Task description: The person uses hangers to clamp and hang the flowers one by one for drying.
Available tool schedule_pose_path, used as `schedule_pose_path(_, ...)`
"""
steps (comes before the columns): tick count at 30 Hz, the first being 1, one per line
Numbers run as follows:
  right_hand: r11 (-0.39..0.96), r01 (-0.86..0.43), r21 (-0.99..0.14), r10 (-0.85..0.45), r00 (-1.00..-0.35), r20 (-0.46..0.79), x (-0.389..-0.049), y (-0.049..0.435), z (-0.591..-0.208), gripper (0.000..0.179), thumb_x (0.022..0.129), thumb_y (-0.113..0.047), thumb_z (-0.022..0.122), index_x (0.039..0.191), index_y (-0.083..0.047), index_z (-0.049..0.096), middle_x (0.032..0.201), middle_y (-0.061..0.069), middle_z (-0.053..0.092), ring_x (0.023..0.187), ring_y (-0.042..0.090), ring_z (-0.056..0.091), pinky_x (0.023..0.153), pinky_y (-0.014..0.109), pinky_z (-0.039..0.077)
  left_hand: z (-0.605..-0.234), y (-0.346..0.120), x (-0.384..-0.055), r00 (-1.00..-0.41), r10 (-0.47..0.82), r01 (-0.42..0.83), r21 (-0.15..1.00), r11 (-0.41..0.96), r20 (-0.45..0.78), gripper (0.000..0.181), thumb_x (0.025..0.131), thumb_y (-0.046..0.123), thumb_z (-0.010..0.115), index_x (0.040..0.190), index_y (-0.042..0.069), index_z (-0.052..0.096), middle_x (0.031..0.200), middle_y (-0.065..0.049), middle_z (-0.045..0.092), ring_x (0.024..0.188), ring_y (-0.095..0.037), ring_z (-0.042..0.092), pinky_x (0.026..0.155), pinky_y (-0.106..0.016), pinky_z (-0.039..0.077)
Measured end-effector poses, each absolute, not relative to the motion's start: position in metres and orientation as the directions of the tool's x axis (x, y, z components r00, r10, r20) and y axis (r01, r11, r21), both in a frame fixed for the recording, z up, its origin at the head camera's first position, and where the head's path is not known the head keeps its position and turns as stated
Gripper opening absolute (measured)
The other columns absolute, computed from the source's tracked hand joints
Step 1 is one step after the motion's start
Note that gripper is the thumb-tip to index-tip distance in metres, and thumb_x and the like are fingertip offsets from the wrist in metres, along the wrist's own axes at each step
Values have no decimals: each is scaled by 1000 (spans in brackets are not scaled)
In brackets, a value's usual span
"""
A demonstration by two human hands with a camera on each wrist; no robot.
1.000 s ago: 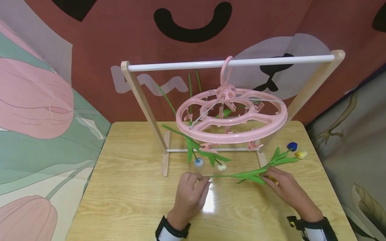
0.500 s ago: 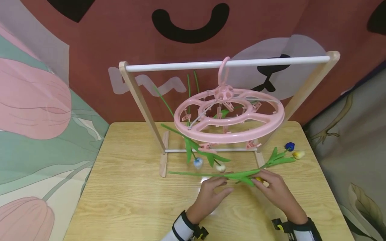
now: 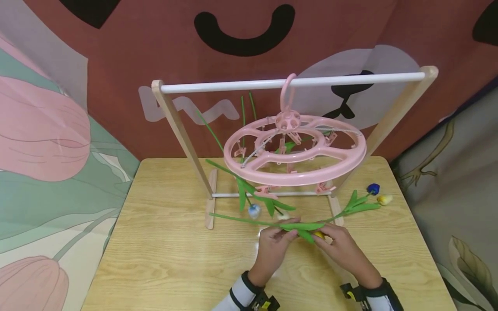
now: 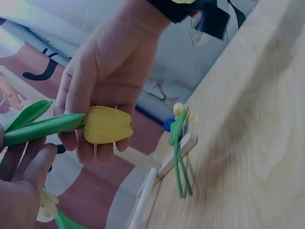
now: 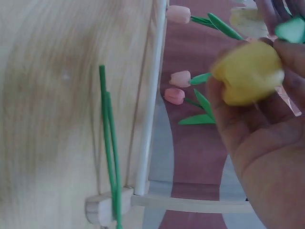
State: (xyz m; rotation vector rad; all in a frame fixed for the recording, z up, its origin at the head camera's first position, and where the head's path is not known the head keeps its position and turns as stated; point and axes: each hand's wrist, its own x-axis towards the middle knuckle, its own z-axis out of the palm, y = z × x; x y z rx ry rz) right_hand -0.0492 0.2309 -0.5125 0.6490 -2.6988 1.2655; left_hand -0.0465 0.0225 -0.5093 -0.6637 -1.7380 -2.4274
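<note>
A yellow artificial tulip (image 4: 108,125) with green leaves is held between both hands, above the table in front of the rack. My left hand (image 3: 273,248) pinches it at the leaves (image 3: 301,226), and its long stem (image 3: 241,219) sticks out to the left. Close beside the bloom, my right hand (image 3: 342,250) pinches the stem, its fingers behind the yellow head in the left wrist view. A pink round clip hanger (image 3: 295,178) hangs from the rack's white bar (image 3: 233,87), with tulips such as a light-blue one (image 3: 254,211) clipped upside down on it.
The wooden rack (image 3: 180,129) stands across the back of the table (image 3: 163,259). At the right lie a dark blue tulip (image 3: 373,188) and another yellow tulip (image 3: 384,199). Several pink tulips, one pale pink tulip (image 5: 178,15) among them, show behind the rack's lower bar (image 5: 150,105).
My left hand has let go of the stem's end, moved right and taken hold at the leaves. My right hand has shifted slightly left with the tulip.
</note>
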Motion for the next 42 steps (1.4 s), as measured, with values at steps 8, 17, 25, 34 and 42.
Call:
schedule_pose_path(8, 597, -428, -678, -297, -904, 308, -66, 248, -477, 49, 85, 10, 64, 127, -15, 60, 118, 2, 67, 101, 13, 61, 75, 31, 59, -494, 17, -47, -870, 141, 458, 880, -124, 473, 10, 88, -8, 63, 96, -11, 67, 105, -30, 69, 101, -27, 67, 83, -39, 61)
schedule_pose_path(17, 378, -580, -721, -287, -814, 505, -85, 246, -403, 72, 68, 26, 70, 134, 4, 52, 99, 7, 61, 90, 12, 54, 75, 11, 48, -512, 11, -52, -746, 231, 659, 740, 130, 624, 15, 91, 0, 63, 104, 1, 69, 106, -12, 72, 71, -7, 56, 57, -10, 50)
schedule_pose_path(25, 122, -578, -807, -312, -794, 522, -100, 227, -381, 53, 78, 28, 59, 128, 11, 53, 100, 11, 63, 89, 16, 57, 78, 14, 51, -514, 7, -53, -739, 268, 664, 737, 128, 619, 8, 93, 1, 61, 96, 2, 68, 105, -14, 71, 95, -14, 66, 66, -13, 55)
schedule_pose_path(34, 46, -522, -852, -327, -814, 481, -98, 214, -385, 52, 76, 29, 61, 125, 11, 52, 110, 8, 64, 95, 16, 63, 84, 16, 56, -504, 4, -58, -718, 231, 692, 710, 133, 657, 6, 86, -6, 66, 84, -1, 64, 99, -16, 70, 89, -20, 68, 52, -10, 49)
schedule_pose_path(42, 72, -414, -907, -375, -854, 360, -89, 203, -398, 51, 79, 22, 64, 127, 8, 51, 114, -3, 66, 100, 16, 65, 85, 21, 59, -489, 0, -59, -763, 180, 641, 762, 91, 621, 12, 85, -12, 64, 96, -7, 68, 101, -24, 70, 92, -25, 69, 71, -19, 61)
